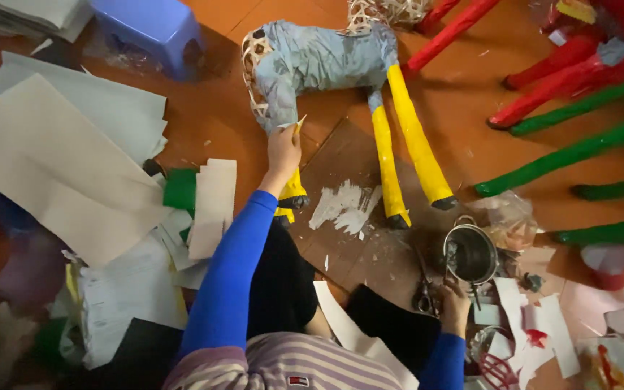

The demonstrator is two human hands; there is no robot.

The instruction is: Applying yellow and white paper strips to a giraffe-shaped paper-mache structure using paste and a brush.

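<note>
Paper-covered animal figure (326, 61) lies on floor, top centre, wicker frame showing at rump, yellow legs toward person. Left hand (283, 150) pinches small paper scrap (294, 124) against rump. Scissors (425, 292), then right hand (455, 307), grip unclear, beside metal pot (471, 254). Risk: wet scrap wrinkles or peels; sleeve tips pot.

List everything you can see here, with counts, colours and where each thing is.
Animal figure: one, grey body, yellow legs, top centre.
Stool: one, blue, top left.
Paper sheets: many, cream and white, left.
Red poles: several, top right.
Green poles: several, right.
Metal pot: one, silver, lower right.
Scissors: one, dark, beside pot.
Cardboard: one, brown, centre floor.
Left hand: on figure, blue sleeve.
Right hand: by scissors.
</note>
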